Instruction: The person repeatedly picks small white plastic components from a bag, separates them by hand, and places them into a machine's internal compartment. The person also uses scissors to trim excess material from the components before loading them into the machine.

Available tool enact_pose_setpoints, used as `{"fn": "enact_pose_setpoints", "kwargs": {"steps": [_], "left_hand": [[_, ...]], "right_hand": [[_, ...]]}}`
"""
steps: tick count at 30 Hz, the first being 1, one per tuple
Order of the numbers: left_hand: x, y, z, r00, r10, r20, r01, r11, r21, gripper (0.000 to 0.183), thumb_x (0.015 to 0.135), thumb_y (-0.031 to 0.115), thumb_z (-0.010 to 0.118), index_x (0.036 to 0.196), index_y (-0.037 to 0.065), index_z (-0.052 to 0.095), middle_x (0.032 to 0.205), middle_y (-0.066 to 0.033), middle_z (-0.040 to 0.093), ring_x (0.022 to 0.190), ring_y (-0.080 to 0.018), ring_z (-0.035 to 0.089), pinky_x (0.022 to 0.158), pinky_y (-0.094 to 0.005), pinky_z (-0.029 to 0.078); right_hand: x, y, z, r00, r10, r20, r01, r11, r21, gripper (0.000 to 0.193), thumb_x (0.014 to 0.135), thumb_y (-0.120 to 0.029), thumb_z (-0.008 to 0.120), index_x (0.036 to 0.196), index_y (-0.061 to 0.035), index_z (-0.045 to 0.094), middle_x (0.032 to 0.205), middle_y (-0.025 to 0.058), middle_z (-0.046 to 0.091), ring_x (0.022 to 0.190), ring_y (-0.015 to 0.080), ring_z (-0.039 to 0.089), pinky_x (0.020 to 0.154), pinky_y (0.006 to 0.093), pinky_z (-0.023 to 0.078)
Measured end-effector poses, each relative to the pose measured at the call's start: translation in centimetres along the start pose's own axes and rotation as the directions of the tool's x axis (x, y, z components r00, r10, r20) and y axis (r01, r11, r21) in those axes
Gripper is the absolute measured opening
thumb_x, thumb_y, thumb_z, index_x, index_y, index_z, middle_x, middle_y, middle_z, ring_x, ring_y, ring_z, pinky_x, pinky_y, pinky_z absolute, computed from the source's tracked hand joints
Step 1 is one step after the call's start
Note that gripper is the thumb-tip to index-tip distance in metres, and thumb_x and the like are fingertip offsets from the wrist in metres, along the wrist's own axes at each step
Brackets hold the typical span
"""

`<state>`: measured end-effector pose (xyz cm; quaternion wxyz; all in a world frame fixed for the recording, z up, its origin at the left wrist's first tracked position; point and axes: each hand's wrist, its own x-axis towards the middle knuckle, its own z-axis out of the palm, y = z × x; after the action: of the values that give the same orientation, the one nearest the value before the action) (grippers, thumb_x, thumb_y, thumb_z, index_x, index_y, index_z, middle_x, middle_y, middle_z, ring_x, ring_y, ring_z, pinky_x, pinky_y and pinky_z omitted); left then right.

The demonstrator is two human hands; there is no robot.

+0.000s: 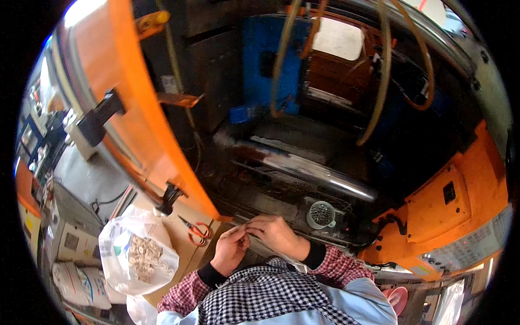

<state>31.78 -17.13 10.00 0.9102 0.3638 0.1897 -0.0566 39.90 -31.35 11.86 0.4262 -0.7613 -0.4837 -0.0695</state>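
My left hand (230, 250) and my right hand (275, 234) meet in front of my checked apron, fingers closed and pressed together at the tips. Whatever sits between the fingertips is too small to make out. To the left, a white plastic bag (116, 254) stands open with many small beige parts (145, 258) inside. Red-handled nippers (198, 233) lie on the cardboard (181, 246) beside the bag. Right of my hands, a whitish cup (331, 223) full of small metal pieces (320, 213) rests on the machine's ledge.
An orange machine door (157, 124) with a dark handle stands at the left. Ahead, the dark machine bay has a shiny metal bar (309, 169) and hanging hoses (385, 70). At the right is an orange panel (439, 206) with a keypad (460, 249). A pink container (398, 299) sits low right.
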Motion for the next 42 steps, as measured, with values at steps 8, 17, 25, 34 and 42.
{"fn": "enact_pose_setpoints", "kwargs": {"steps": [8,17,25,34,42], "left_hand": [[7.4,0.5,7.6,0.97,0.059,0.236,-0.076,0.995,0.061,0.02,0.091,0.012,0.05,0.102,-0.004,0.056,0.09,-0.0067,0.055,0.082,-0.0152,0.05,0.075,-0.0277,0.042],[6.1,-1.2,7.7,0.991,0.039,0.126,-0.074,0.953,0.292,0.029,0.093,0.01,0.045,0.117,-0.005,0.051,0.101,-0.0093,0.059,0.08,-0.0129,0.051,0.074,-0.0245,0.043],[6.1,-0.9,6.7,0.996,0.084,0.013,-0.085,0.983,0.165,0.028,0.094,0.008,0.043,0.117,-0.006,0.05,0.096,-0.0091,0.059,0.079,-0.0116,0.051,0.073,-0.0237,0.043],[6.6,-1.1,6.7,0.996,0.085,-0.028,-0.079,0.984,0.16,0.029,0.093,0.008,0.044,0.119,-0.006,0.049,0.101,-0.0109,0.058,0.086,-0.0146,0.053,0.078,-0.0262,0.044],[7.4,-0.8,7.8,0.983,0.173,0.061,-0.184,0.937,0.297,0.022,0.091,0.013,0.05,0.108,-0.001,0.053,0.099,-0.0105,0.06,0.082,-0.0153,0.057,0.075,-0.0239,0.046]], "right_hand": [[4.4,7.3,-10.2,0.91,0.026,-0.414,-0.126,0.968,-0.218,0.007,0.077,-0.003,0.062,0.081,0.0004,0.066,0.084,0.0144,0.065,0.075,0.0264,0.064,0.063,0.0312,0.05],[20.4,29.3,-18.1,0.405,0.48,-0.778,-0.389,0.861,0.329,0.021,0.081,-0.016,0.066,0.087,0.004,0.068,0.075,0.0155,0.065,0.066,0.0215,0.062,0.064,0.0347,0.047],[24.3,32.6,-17.0,0.426,0.273,-0.863,-0.43,0.9,0.073,0.02,0.079,-0.016,0.067,0.09,0.0007,0.069,0.084,0.0191,0.066,0.075,0.028,0.064,0.07,0.0366,0.047],[24.8,33.2,-17.2,0.503,0.368,-0.782,-0.439,0.888,0.135,0.022,0.075,-0.003,0.059,0.094,0.004,0.066,0.096,0.0199,0.064,0.087,0.0278,0.061,0.078,0.036,0.045],[21.4,32.3,-19.1,0.688,0.173,-0.705,-0.41,0.894,-0.181,0.038,0.073,0.005,0.05,0.11,0.0088,0.054,0.109,0.0232,0.058,0.105,0.0361,0.053,0.091,0.0382,0.04]]}}
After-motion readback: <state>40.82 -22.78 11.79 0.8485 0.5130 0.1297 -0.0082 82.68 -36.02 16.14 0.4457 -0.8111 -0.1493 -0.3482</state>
